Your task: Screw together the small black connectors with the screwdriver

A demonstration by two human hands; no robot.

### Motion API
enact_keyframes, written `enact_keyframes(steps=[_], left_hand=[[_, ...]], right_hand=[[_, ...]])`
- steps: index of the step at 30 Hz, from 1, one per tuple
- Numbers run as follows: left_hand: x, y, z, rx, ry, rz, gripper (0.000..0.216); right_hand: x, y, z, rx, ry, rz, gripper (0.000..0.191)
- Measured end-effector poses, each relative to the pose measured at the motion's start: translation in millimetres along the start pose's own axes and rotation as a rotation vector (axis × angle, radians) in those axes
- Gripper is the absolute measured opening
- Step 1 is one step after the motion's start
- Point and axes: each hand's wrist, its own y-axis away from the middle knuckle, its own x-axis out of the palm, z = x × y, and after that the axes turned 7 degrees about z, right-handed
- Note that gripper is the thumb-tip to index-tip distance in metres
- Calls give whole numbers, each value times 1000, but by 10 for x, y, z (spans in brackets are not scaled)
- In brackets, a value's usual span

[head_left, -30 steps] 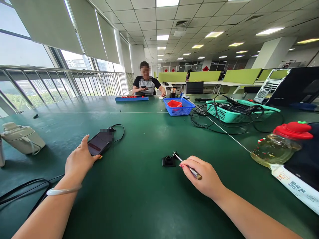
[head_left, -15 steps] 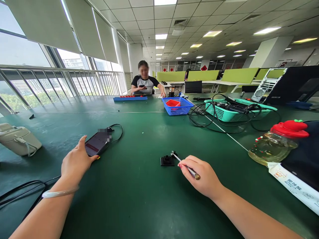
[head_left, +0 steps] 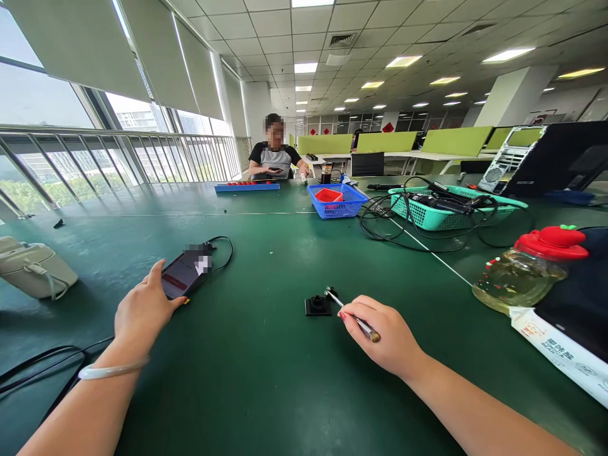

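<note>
My right hand (head_left: 387,339) grips a thin metal tool (head_left: 352,315) like a pen, its tip pointing up-left beside a small black square part (head_left: 318,306) lying on the green table (head_left: 266,373). My left hand (head_left: 142,310) rests on the near end of a smartphone (head_left: 183,275) with a lit screen; the thumb touches its lower edge. A black cable (head_left: 223,250) runs from the phone's far end. A white bangle sits on my left wrist.
A water bottle with a red lid (head_left: 527,269) lies at the right beside a white packet (head_left: 560,354). A blue basket (head_left: 338,201) and a teal basket of cables (head_left: 446,209) stand further back. A white bag (head_left: 35,269) lies at the left. A person (head_left: 275,155) sits at the far end.
Both hands stay where they were; only the head camera has shifted slightly, sliding the scene a little to the left.
</note>
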Motion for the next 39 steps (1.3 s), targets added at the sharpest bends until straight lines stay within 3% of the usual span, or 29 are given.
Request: enact_keyframes(steps=[39], left_hand=[[24, -14, 16, 28, -25, 12, 76]], right_hand=[[-11, 7, 1, -12, 36, 2, 25]])
